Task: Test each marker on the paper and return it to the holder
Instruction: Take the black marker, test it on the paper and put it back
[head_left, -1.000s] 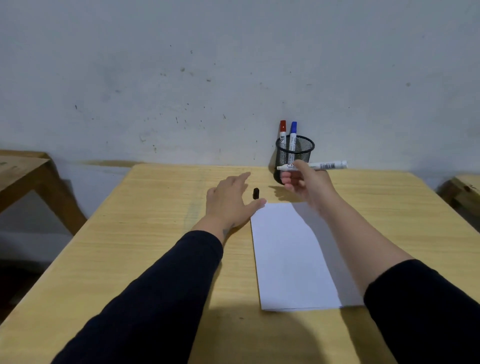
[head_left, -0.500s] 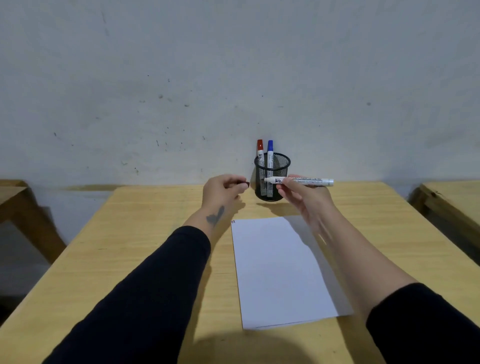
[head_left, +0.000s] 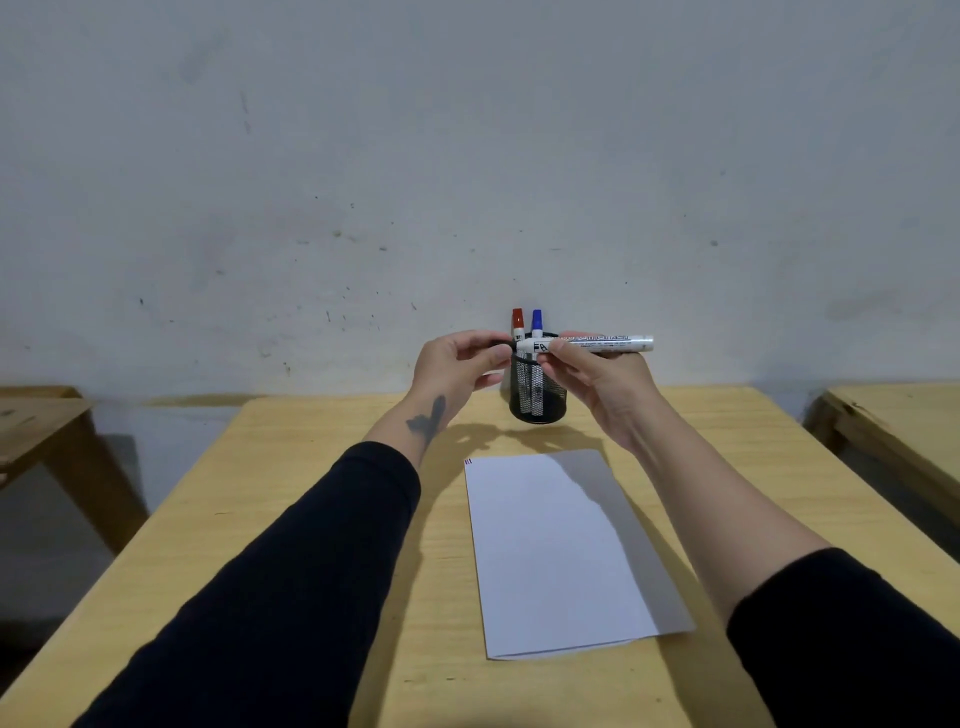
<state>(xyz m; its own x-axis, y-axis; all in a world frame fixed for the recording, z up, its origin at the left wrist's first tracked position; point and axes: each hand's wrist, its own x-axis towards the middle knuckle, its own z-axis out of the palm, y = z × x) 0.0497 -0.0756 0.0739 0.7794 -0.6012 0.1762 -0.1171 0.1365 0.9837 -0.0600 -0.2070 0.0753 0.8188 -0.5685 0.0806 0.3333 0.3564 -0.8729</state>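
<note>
A white marker (head_left: 597, 343) lies level in the air in front of the black mesh holder (head_left: 537, 400), gripped by my right hand (head_left: 597, 379). My left hand (head_left: 457, 364) pinches the marker's black cap (head_left: 503, 343) at the marker's left tip. A red-capped marker (head_left: 518, 322) and a blue-capped marker (head_left: 536, 322) stand upright in the holder. The white paper (head_left: 561, 551) lies on the table below my hands, with small marks at its top-left corner (head_left: 468, 461).
The yellow wooden table (head_left: 291, 499) ends at a grey wall behind the holder. Another wooden table (head_left: 904, 431) stands to the right and a wooden bench (head_left: 41, 426) to the left.
My left hand picked the black cap up from the table and brought it to the marker's tip. Both hands rose and came together in front of the holder.
</note>
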